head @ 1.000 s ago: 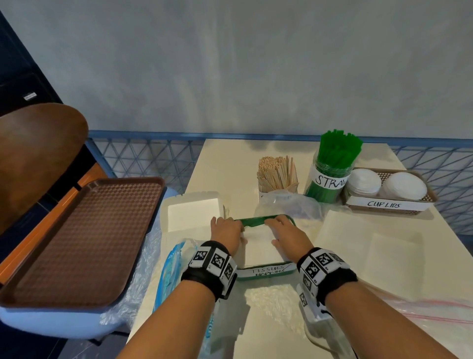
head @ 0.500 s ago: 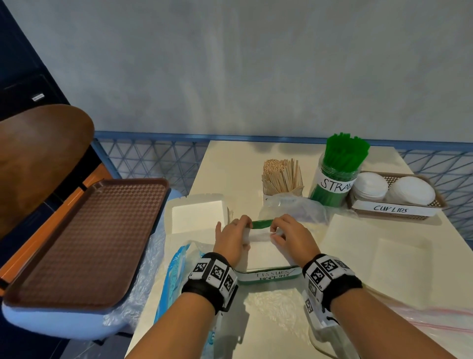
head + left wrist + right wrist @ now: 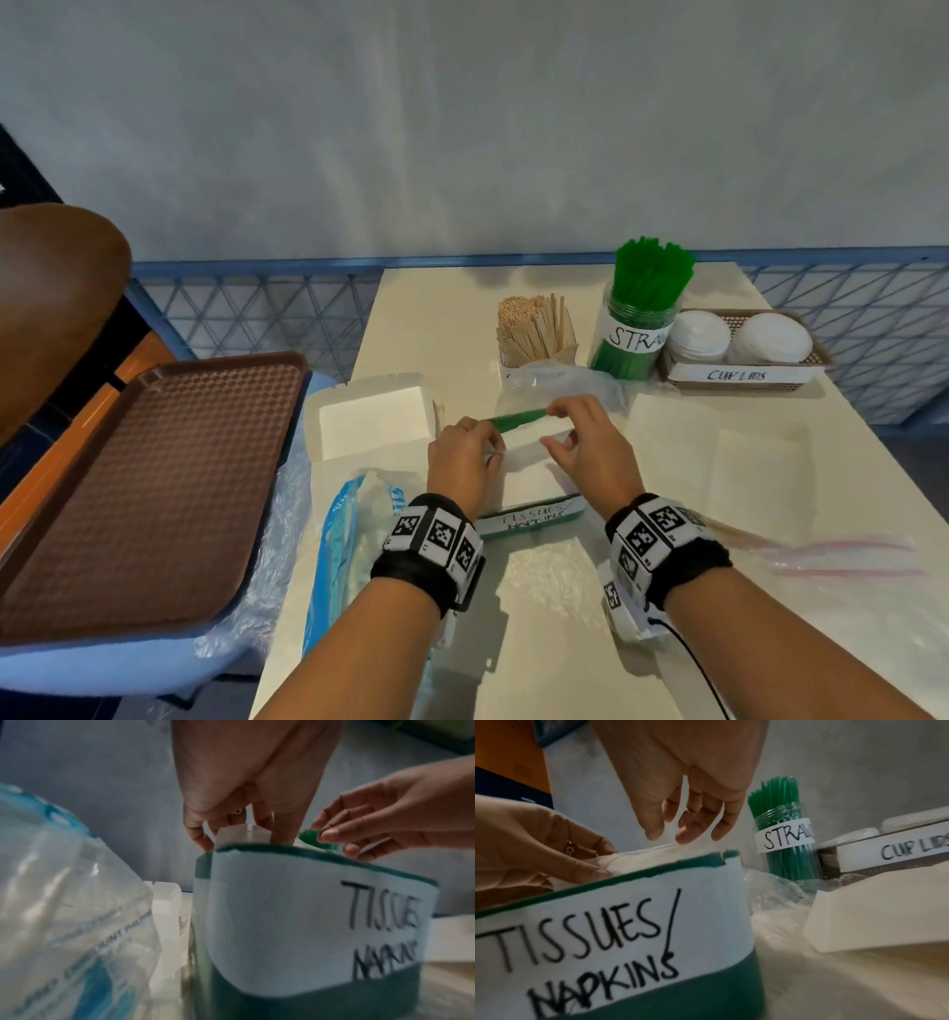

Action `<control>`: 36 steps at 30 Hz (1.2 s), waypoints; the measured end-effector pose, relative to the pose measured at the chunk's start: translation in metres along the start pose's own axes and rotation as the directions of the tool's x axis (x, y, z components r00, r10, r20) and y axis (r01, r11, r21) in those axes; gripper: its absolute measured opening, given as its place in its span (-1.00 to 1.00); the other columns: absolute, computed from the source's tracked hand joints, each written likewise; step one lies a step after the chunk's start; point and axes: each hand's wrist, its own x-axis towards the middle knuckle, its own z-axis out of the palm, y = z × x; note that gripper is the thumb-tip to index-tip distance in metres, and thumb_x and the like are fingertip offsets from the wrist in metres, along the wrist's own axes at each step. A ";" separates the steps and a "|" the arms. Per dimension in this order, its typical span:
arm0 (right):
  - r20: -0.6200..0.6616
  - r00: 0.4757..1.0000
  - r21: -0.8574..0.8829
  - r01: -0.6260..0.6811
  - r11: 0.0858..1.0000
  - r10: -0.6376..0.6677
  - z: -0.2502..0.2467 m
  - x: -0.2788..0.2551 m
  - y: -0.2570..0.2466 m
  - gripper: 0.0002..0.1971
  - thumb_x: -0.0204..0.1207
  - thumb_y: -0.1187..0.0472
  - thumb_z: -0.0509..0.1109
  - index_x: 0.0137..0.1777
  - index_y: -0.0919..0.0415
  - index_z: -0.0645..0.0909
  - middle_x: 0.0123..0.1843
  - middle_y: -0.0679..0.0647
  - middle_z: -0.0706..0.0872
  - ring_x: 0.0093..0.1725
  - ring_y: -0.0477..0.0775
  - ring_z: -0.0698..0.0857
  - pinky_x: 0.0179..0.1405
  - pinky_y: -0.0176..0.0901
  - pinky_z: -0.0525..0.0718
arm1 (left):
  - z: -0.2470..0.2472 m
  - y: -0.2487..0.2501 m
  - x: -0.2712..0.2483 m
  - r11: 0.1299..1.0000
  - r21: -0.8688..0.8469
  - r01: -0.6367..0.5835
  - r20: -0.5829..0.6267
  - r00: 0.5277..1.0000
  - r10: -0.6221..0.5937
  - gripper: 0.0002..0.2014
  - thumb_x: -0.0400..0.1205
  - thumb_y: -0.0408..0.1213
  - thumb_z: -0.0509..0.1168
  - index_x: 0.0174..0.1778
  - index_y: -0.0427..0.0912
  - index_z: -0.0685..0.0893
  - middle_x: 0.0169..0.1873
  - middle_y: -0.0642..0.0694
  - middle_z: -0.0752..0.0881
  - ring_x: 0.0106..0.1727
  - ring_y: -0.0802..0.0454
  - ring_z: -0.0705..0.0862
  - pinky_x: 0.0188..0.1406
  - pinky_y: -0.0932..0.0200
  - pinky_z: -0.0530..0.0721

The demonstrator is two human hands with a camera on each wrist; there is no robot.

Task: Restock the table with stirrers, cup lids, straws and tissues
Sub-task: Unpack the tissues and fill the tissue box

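A green box (image 3: pixel 531 520) labelled TISSUES/NAPKINS (image 3: pixel 628 933) stands at the table's near middle with a white stack of tissues (image 3: pixel 529 480) in it. My left hand (image 3: pixel 488 452) reaches down at the stack's left end. Thumb and fingers pinch the tissues' edge (image 3: pixel 241 833). My right hand (image 3: pixel 560 426) hovers over the far right of the stack. Its fingers hang loose and apart (image 3: pixel 685 835), with the tips just at the tissues (image 3: pixel 649 854), holding nothing. Behind stand wooden stirrers (image 3: pixel 534 329), a jar of green straws (image 3: pixel 637 329) and a basket of cup lids (image 3: pixel 744 374).
An open white carton (image 3: pixel 369 421) lies left of the box, and a blue-printed plastic pack (image 3: pixel 349 524) in front of that. Crumpled clear plastic (image 3: pixel 565 385) sits behind the box. A flattened white carton (image 3: pixel 719 462) and a zip bag (image 3: pixel 847 560) lie to the right. A brown tray (image 3: pixel 144 488) rests off the table's left edge.
Both hands lay flat on the tissues pressing them down. Now the right hand has lifted off with loose fingers, and the left has shifted to the stack's left edge.
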 end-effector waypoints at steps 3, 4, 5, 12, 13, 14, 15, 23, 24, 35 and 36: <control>-0.045 0.996 -0.043 -0.076 0.996 0.074 -0.002 -0.022 0.002 -0.79 0.49 0.28 0.40 0.12 0.20 0.56 0.10 0.03 0.57 -0.23 -0.01 0.56 -0.26 -0.25 0.43 | 0.008 0.008 -0.008 0.999 0.034 0.000 -0.012 1.000 0.000 -0.90 0.55 -0.31 0.29 -0.05 -0.09 0.65 0.10 -0.04 0.65 0.20 -0.08 0.57 0.10 0.07 0.40; -0.052 0.994 -0.058 -0.102 0.993 0.099 -0.003 -0.030 0.004 -0.82 0.50 0.29 0.38 0.09 0.22 0.56 0.07 0.06 0.57 -0.22 0.00 0.55 -0.25 -0.24 0.42 | 0.010 0.009 -0.011 0.999 0.039 0.008 -0.002 1.000 -0.008 -0.88 0.56 -0.31 0.27 -0.03 -0.09 0.64 0.12 -0.02 0.63 0.22 -0.07 0.56 0.12 0.07 0.37; -0.051 0.991 -0.077 -0.126 0.989 0.123 -0.003 -0.039 0.006 -0.85 0.50 0.30 0.36 0.05 0.23 0.56 0.03 0.09 0.58 -0.20 0.02 0.55 -0.24 -0.21 0.44 | 0.012 0.011 -0.014 0.999 0.038 0.019 0.012 1.000 -0.019 -0.86 0.56 -0.32 0.26 0.01 -0.08 0.63 0.13 -0.02 0.62 0.23 -0.06 0.55 0.13 0.07 0.35; 0.132 0.818 -0.463 -0.449 0.764 0.560 -0.004 -0.111 0.024 -0.61 0.53 0.05 0.34 0.30 0.13 0.43 0.31 0.10 0.45 0.27 0.17 0.46 0.14 0.04 0.57 | 0.014 0.010 -0.024 1.000 -0.008 0.009 0.060 0.998 -0.009 -0.74 0.57 -0.40 0.24 0.17 -0.12 0.54 0.17 -0.11 0.62 0.24 -0.16 0.56 0.13 0.03 0.38; 0.147 0.781 -0.522 -0.460 0.718 0.607 -0.004 -0.120 0.025 -0.54 0.51 0.00 0.34 0.36 0.13 0.38 0.35 0.11 0.41 0.31 0.19 0.43 0.20 0.12 0.55 | 0.015 0.010 -0.025 1.000 -0.005 0.007 0.061 0.998 -0.006 -0.72 0.57 -0.39 0.26 0.19 -0.12 0.54 0.18 -0.10 0.62 0.25 -0.15 0.56 0.14 0.02 0.38; 0.160 0.758 -0.561 -0.457 0.690 0.632 -0.003 -0.126 0.027 -0.47 0.51 -0.03 0.35 0.41 0.15 0.34 0.38 0.13 0.39 0.33 0.21 0.42 0.26 0.15 0.52 | 0.015 0.009 -0.026 1.000 -0.003 0.004 0.062 0.998 -0.004 -0.71 0.57 -0.39 0.27 0.20 -0.11 0.54 0.19 -0.10 0.61 0.26 -0.15 0.55 0.16 0.02 0.38; 0.170 0.751 -0.574 -0.450 0.684 0.638 -0.002 -0.132 0.029 -0.42 0.50 -0.04 0.36 0.44 0.19 0.31 0.40 0.16 0.37 0.35 0.22 0.42 0.32 0.11 0.48 | 0.016 0.009 -0.027 1.000 -0.007 0.001 0.062 0.998 -0.001 -0.69 0.56 -0.40 0.28 0.21 -0.11 0.54 0.20 -0.10 0.61 0.26 -0.15 0.55 0.18 0.01 0.39; 0.169 0.651 -0.704 -0.446 0.553 0.740 -0.019 -0.144 0.038 -0.31 0.40 -0.38 0.23 0.43 0.02 0.38 0.42 -0.02 0.48 0.46 0.10 0.41 0.50 0.16 0.16 | 0.012 0.002 -0.033 0.967 -0.255 0.020 0.003 1.000 -0.020 -0.76 0.58 -0.51 0.25 0.17 -0.36 0.54 0.12 -0.28 0.68 0.16 -0.21 0.63 0.13 0.06 0.55; 0.180 0.643 -0.716 -0.432 0.548 0.744 -0.022 -0.145 0.038 -0.34 0.41 -0.39 0.19 0.41 -0.04 0.41 0.42 -0.04 0.50 0.47 0.10 0.40 0.53 0.20 0.09 | 0.011 0.002 -0.033 0.964 -0.267 0.023 0.006 1.000 -0.022 -0.80 0.60 -0.50 0.24 0.14 -0.38 0.55 0.09 -0.28 0.69 0.14 -0.21 0.64 0.07 0.10 0.54; -0.232 0.936 -0.278 -0.323 0.905 0.263 -0.040 -0.084 -0.005 -0.77 0.65 0.11 0.19 0.00 0.11 0.68 0.00 0.01 0.72 0.04 0.13 0.67 0.46 0.15 0.12 | -0.006 -0.002 -0.021 0.902 -0.423 0.093 0.043 0.996 -0.082 -0.87 0.59 -0.40 0.29 -0.12 -0.25 0.76 -0.22 -0.07 0.71 -0.15 0.04 0.59 -0.22 0.33 0.40; -0.218 0.956 -0.245 -0.247 0.938 0.195 -0.039 -0.072 -0.013 -0.78 0.65 0.15 0.19 0.02 0.10 0.69 0.01 0.00 0.73 0.05 0.10 0.67 0.46 0.12 0.13 | -0.008 -0.001 -0.020 0.890 -0.446 0.099 0.062 0.995 -0.079 -0.87 0.58 -0.41 0.29 -0.11 -0.25 0.77 -0.21 -0.08 0.73 -0.14 0.04 0.61 -0.22 0.31 0.45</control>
